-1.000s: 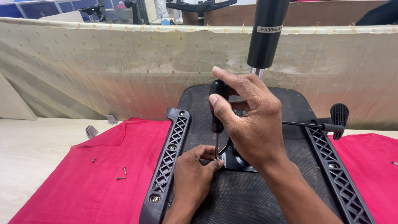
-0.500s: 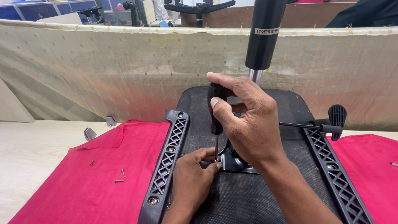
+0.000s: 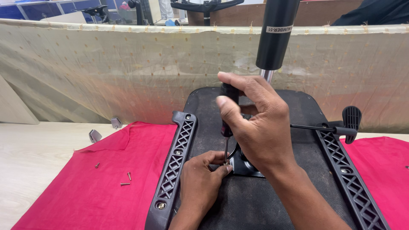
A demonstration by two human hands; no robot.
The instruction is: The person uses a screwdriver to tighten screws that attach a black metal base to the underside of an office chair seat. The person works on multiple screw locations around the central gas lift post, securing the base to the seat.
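Underside of an upturned office chair seat (image 3: 272, 200), lying on a red cloth (image 3: 102, 187) spread over the table (image 3: 30, 162). The right hand (image 3: 255, 123) has its grip closed around the dark handle of a screwdriver (image 3: 228, 115), held upright with its tip on a screw at the edge of the metal mechanism plate (image 3: 245, 166) at the seat's centre. The left hand (image 3: 202, 181) pinches narrowly at that screw, its fingertips (image 3: 226, 169) touching the driver tip to steady it. The step in hand appears to be working a plate screw; the next move calls for keeping the driver vertical and seated while it is turned. A gas-lift cylinder (image 3: 276, 34) rises from the plate. Black armrest brackets (image 3: 172, 168) flank the seat. No container is in view: three loose screws (image 3: 125, 179) lie bare on the cloth.
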